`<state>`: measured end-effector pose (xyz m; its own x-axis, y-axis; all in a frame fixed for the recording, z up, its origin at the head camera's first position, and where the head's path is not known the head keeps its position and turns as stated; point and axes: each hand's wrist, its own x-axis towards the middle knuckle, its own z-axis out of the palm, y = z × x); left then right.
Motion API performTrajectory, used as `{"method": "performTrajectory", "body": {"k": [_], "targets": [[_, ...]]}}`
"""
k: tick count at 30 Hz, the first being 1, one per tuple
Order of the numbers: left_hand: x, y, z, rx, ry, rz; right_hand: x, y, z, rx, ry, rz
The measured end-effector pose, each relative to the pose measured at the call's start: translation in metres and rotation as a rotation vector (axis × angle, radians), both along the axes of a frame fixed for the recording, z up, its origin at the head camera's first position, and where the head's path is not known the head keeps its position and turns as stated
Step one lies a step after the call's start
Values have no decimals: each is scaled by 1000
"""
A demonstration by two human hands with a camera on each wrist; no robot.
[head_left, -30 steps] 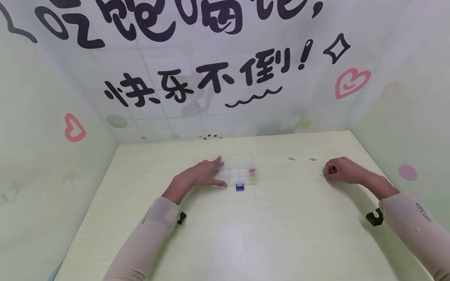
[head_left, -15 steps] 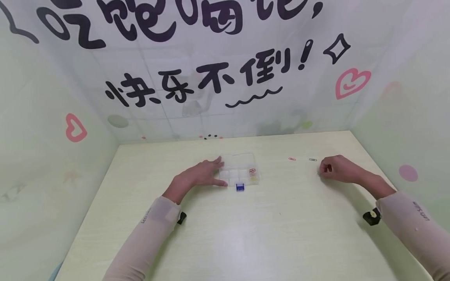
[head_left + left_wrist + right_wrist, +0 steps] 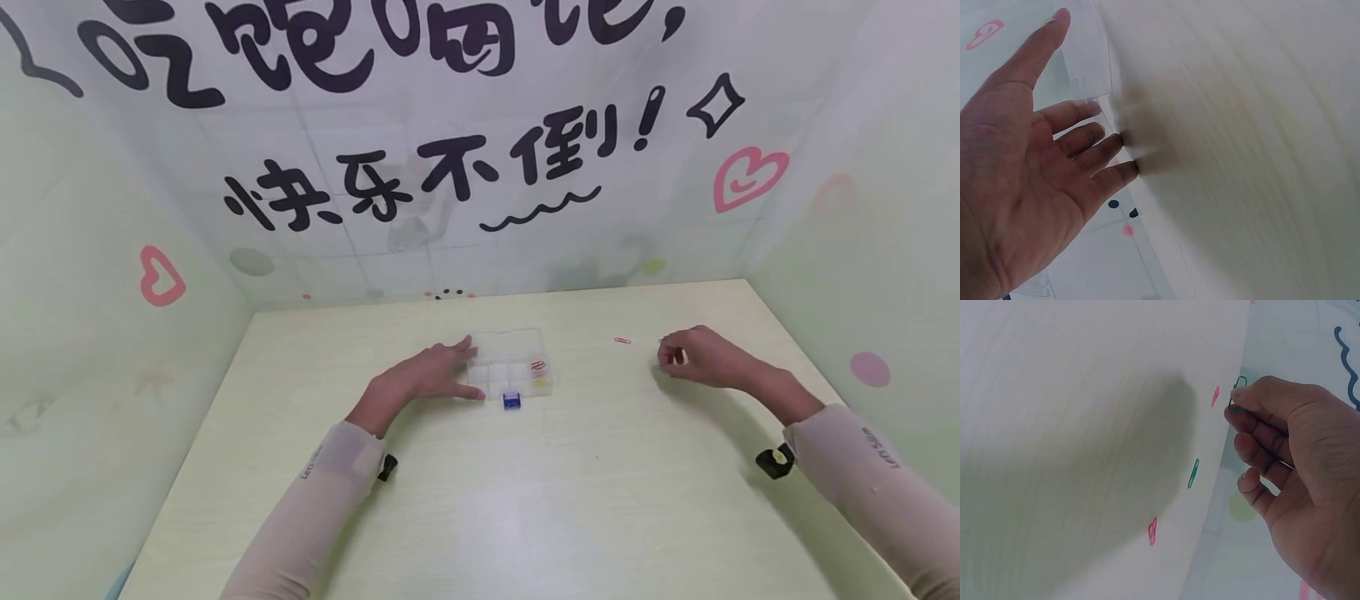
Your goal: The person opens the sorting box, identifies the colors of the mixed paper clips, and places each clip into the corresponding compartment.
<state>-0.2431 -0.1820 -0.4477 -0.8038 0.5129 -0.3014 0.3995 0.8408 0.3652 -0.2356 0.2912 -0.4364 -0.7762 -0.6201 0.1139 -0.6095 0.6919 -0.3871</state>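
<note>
A clear compartment box (image 3: pixel 508 343) stands on the table with its lid raised; red and yellow pieces show in its right compartments. My left hand (image 3: pixel 435 369) rests against the box's left side, thumb near the front corner, other fingers near the back. The left wrist view shows those fingers loosely extended. Over the table to the right, my right hand (image 3: pixel 701 357) pinches a green paper clip (image 3: pixel 1242 381) between thumb and index finger. A red paper clip (image 3: pixel 622 340) lies between the box and that hand. Another green paper clip (image 3: pixel 1194 474) lies on the table.
A blue latch (image 3: pixel 512 401) sits at the box's front edge. In the right wrist view, two pink-red paper clips lie on the table, a nearer one (image 3: pixel 1152 531) and a farther one (image 3: pixel 1215 396). A printed wall (image 3: pixel 420 258) closes off the table's back.
My right hand has moved left with the green paper clip, partly covering the other green clip on the table in the head view. My left hand and the box have stayed in place.
</note>
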Motion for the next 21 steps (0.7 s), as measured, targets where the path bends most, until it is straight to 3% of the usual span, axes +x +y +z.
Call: {"method": "performTrajectory", "body": {"k": [21], "targets": [[-1,1,2,-11,17,-21,-4,-63,6,-51,51,127]]}}
